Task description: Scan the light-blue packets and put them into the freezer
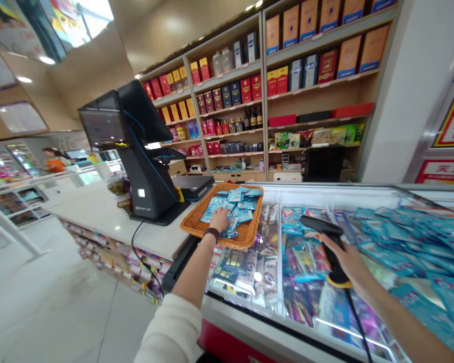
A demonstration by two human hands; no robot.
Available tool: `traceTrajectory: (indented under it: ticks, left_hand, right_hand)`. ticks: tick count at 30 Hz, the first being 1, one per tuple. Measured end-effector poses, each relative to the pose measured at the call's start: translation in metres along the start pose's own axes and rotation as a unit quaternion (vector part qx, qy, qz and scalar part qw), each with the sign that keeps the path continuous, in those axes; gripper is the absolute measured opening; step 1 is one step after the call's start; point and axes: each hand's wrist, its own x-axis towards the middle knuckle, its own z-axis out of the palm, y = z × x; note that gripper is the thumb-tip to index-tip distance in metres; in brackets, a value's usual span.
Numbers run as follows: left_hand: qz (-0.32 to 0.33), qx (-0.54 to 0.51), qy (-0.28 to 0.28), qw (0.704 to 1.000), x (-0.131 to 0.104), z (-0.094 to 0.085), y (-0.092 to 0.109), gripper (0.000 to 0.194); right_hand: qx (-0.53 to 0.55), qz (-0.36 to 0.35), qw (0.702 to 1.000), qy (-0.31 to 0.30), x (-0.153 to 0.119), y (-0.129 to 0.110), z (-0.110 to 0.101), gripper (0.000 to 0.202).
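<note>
In the head view, my left hand (220, 219) rests over the blue snack packets (237, 201) heaped in a tan wicker basket (192, 222). Its fingers look spread and slightly bent, touching the top packets; no packet is plainly gripped. A beaded bracelet circles that wrist. My right hand (344, 257) is wrapped round the handle of a black barcode scanner (335, 252), raised over the glass display case. The scanner's head points left, and its cable hangs down from the yellow-trimmed base. More blue packets (412, 247) lie in a loose pile on the right side of the case.
A black checkout terminal (147, 151) stands on the white counter (109, 217), with a dark flat device (192, 185) beside it. Wrapped goods show beneath the display case's glass (245, 267). Behind are shelves (265, 96) of boxes and bottles. Far left, a person (55, 160) stands in orange.
</note>
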Motion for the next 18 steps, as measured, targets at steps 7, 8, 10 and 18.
traceTrajectory:
  ticks: [7,8,10,18]
  left_hand:
    - [0.019,0.030,-0.037,0.999,-0.008,-0.015,-0.007,0.040]
    - [0.024,0.027,-0.045,0.998,-0.009,-0.017,-0.008,0.044]
    - [0.021,0.003,-0.046,0.999,-0.011,-0.023,-0.007,0.051]
    - [0.087,-0.370,0.152,0.913,-0.018,-0.015,0.069,0.042]
  right_hand:
    - [0.008,0.001,1.000,-0.006,0.002,0.009,-0.006,0.053]
    - [0.007,0.000,1.000,-0.010,0.004,0.011,-0.007,0.052]
    - [0.003,-0.001,1.000,-0.017,0.006,0.013,-0.009,0.052]
    - [-0.008,-0.014,1.000,-0.018,0.000,0.008,-0.006,0.051]
